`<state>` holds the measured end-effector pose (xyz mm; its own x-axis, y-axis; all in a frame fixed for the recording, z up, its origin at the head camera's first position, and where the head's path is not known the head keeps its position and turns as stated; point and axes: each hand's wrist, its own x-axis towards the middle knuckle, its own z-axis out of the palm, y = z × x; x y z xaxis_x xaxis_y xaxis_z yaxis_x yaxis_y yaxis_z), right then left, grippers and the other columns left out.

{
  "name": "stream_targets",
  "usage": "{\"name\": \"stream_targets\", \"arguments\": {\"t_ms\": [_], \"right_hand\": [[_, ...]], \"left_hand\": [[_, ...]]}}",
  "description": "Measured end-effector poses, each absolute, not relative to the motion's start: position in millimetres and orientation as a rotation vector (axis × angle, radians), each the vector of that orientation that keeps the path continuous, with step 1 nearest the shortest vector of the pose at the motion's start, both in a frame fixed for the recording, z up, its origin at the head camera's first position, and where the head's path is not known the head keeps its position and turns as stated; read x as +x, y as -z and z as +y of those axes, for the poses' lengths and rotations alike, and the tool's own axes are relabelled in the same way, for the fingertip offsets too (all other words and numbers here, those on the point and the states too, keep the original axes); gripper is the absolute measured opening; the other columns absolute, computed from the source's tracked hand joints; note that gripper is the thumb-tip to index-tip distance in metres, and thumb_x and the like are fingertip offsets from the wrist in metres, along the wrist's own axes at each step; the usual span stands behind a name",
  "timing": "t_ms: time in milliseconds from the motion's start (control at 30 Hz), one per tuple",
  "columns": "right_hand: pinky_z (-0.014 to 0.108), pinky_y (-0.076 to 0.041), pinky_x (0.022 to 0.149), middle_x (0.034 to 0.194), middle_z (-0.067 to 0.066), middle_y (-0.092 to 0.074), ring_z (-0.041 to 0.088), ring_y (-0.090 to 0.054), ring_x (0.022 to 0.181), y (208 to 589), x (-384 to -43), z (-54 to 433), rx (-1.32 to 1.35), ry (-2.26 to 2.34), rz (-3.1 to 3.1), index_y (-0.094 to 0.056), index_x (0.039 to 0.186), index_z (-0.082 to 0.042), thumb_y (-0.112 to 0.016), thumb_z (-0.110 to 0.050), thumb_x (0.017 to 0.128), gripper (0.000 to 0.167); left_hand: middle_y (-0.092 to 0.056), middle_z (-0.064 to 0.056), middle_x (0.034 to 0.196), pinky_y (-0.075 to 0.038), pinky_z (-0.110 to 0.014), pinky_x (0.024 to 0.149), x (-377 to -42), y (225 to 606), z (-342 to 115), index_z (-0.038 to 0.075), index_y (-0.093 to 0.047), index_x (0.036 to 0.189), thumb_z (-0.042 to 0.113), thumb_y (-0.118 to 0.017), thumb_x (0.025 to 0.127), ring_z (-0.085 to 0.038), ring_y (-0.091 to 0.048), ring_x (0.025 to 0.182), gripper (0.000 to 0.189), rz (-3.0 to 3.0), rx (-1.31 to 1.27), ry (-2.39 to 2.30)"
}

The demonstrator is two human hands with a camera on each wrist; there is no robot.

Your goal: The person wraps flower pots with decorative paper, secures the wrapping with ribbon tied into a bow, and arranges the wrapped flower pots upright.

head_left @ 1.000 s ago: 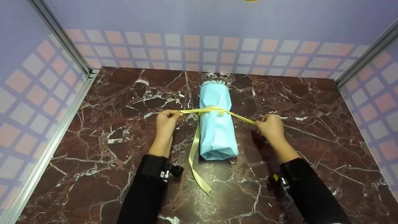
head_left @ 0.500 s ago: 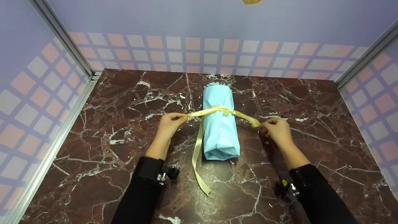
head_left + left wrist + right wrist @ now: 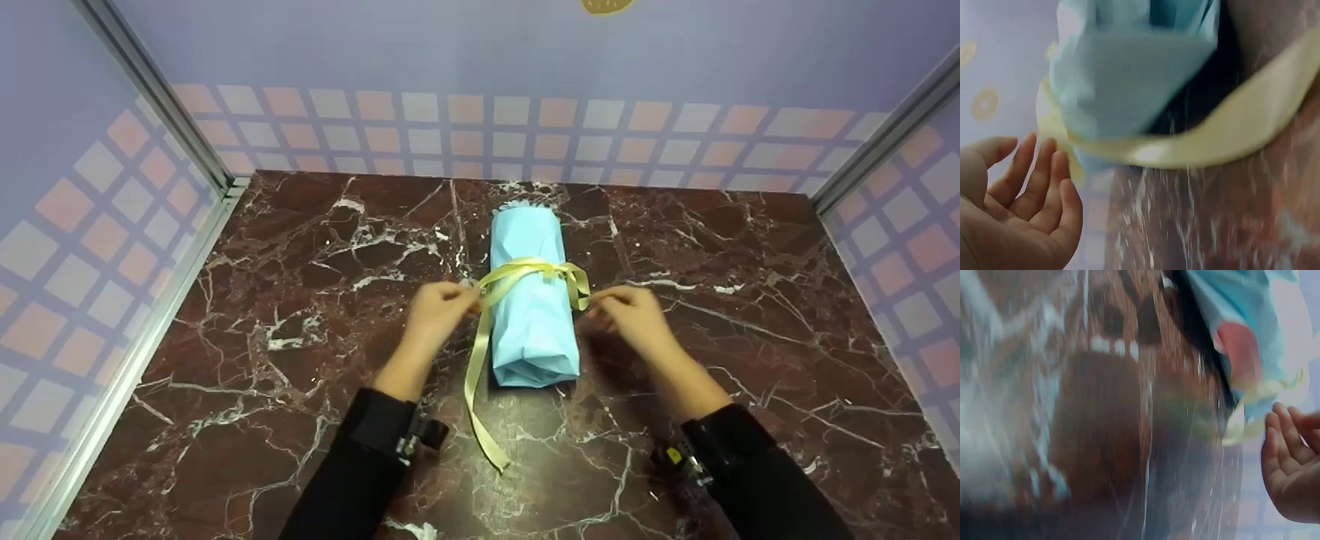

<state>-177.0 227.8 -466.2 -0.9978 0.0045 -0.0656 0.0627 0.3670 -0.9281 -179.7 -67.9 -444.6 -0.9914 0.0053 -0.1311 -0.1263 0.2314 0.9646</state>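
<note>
A light-blue wrapped bundle (image 3: 531, 322) lies lengthwise on the marble-patterned surface. Round its middle runs a yellow ribbon (image 3: 525, 264), crossed or knotted on top towards the right. One long tail of it trails down the bundle's left side. My left hand (image 3: 439, 311) is at the left edge, close to the ribbon; the left wrist view shows its fingers loosely bent, thumb apart. On the right, beside a drooping, curled ribbon end (image 3: 579, 289), my right hand (image 3: 630, 315) appears blurred. No ribbon shows between its fingers in the right wrist view.
Purple panels with pink and white squares (image 3: 510, 135) stand behind and at both sides. A metal rail (image 3: 161, 337) runs along the left edge of the surface. In the right wrist view, a reddish patch (image 3: 1241, 354) shows at the bundle's side.
Both hands pulled the ribbon ends outwards earlier. They have since come inwards to the bundle, and the ribbon has gone slack, its right end curling down. The bundle shifted slightly right in view.
</note>
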Motion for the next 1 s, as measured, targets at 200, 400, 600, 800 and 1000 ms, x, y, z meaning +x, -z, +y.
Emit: {"name": "stream_targets", "arguments": {"t_ms": [200,400,600,800,1000], "right_hand": [[0.034,-0.056,0.061,0.086,0.022,-0.069,0.031,-0.066,0.071,467,-174,204,0.115,1.745,2.443,-0.067,0.104,0.013,-0.051,-0.013,0.098,0.031],[0.035,-0.057,0.073,0.094,0.018,-0.065,0.021,-0.065,0.078,469,-177,191,0.216,1.773,2.278,-0.057,0.120,0.015,-0.048,-0.027,0.102,0.047],[0.028,-0.054,0.074,0.108,0.015,-0.058,0.013,-0.062,0.080,472,-184,186,0.216,1.823,2.103,-0.041,0.136,0.015,-0.047,-0.031,0.102,0.058],[0.028,-0.054,0.073,0.100,0.007,-0.062,0.013,-0.063,0.082,477,-189,183,0.180,1.911,1.918,-0.042,0.134,0.011,-0.056,-0.035,0.097,0.060],[0.035,-0.050,0.087,0.109,0.007,-0.059,0.018,-0.059,0.094,475,-197,184,0.233,1.936,1.733,-0.049,0.125,0.002,-0.063,-0.031,0.093,0.047]], "left_hand": [[-0.069,-0.008,0.075,-0.053,-0.029,0.067,-170,448,-45,0.001,-0.073,0.078,0.014,-0.067,0.088,-0.024,-0.065,0.073,0.017,2.543,-0.072,-1.847],[-0.071,-0.009,0.102,-0.050,-0.035,0.086,-166,451,-34,0.003,-0.076,0.092,0.020,-0.069,0.088,-0.025,-0.063,0.096,0.020,2.621,-0.158,-1.737],[-0.065,-0.016,0.118,-0.045,-0.039,0.098,-165,451,-25,-0.002,-0.065,0.121,0.026,-0.065,0.091,-0.030,-0.059,0.111,0.042,2.566,-0.200,-1.703],[-0.052,-0.020,0.138,-0.037,-0.043,0.107,-168,454,-16,0.001,-0.051,0.139,0.038,-0.060,0.094,-0.034,-0.047,0.128,0.058,2.417,-0.192,-1.696],[-0.038,-0.021,0.149,-0.029,-0.041,0.113,-174,458,-15,-0.002,-0.037,0.147,0.034,-0.063,0.094,-0.033,-0.036,0.137,0.069,2.090,-0.216,-1.904]]}}
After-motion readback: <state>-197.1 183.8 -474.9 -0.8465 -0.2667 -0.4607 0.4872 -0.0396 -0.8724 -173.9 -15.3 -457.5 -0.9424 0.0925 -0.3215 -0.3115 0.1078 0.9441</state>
